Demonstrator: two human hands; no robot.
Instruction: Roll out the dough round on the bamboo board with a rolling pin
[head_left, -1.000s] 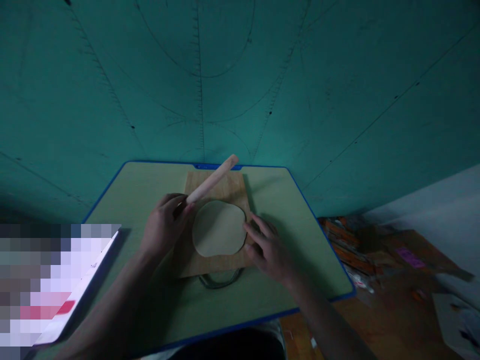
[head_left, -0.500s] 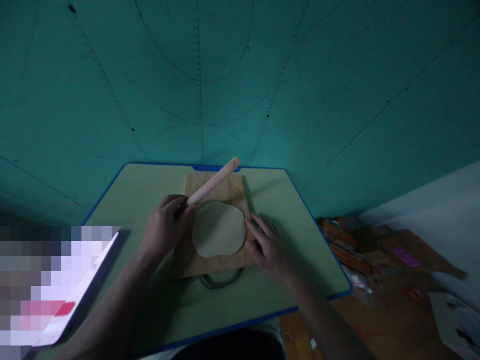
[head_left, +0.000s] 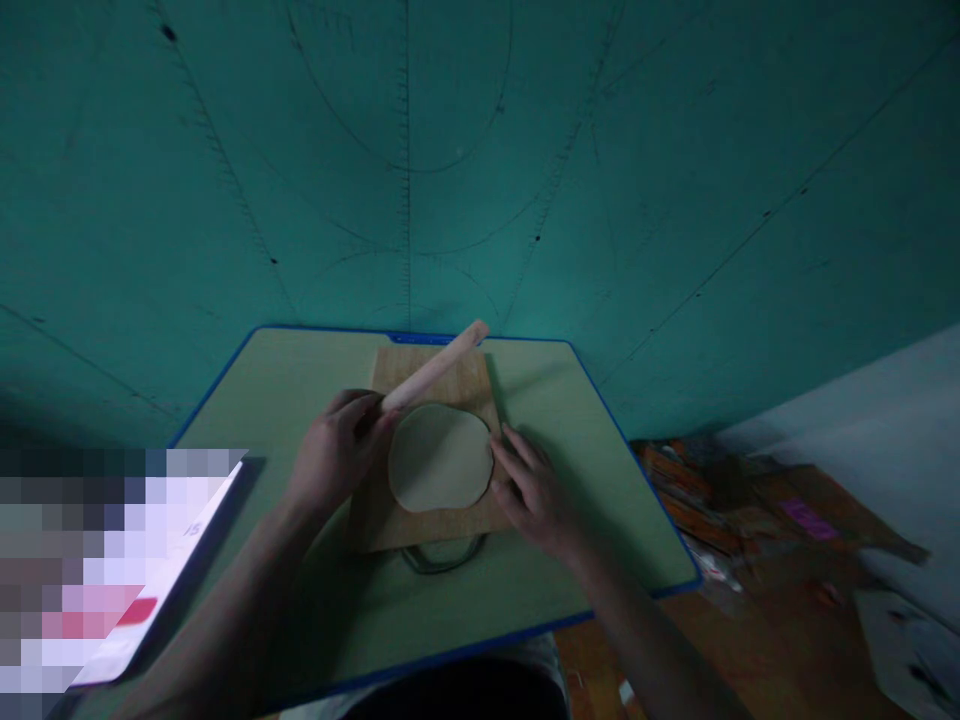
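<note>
While the left hand (head_left: 336,452) pinches one end of the rolling pin (head_left: 438,367) between thumb and fingers, probably to keep it clear of the flat dough (head_left: 441,458), the right hand (head_left: 536,492), fingers slightly spread, rests at the dough's edge, perhaps steadying it. The dough lies on a wooden board (head_left: 466,378) atop a blue-edged table (head_left: 592,450), before a green wall (head_left: 472,200).

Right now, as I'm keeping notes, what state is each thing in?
Rolling pin: aslant, one end gripped by the left hand.
Dough: flattened, roughly round.
Board: flat on the table, under the dough.
Right hand: fingers spread at the dough's edge.
Pale panel: partly pixelated, state unclear.
</note>
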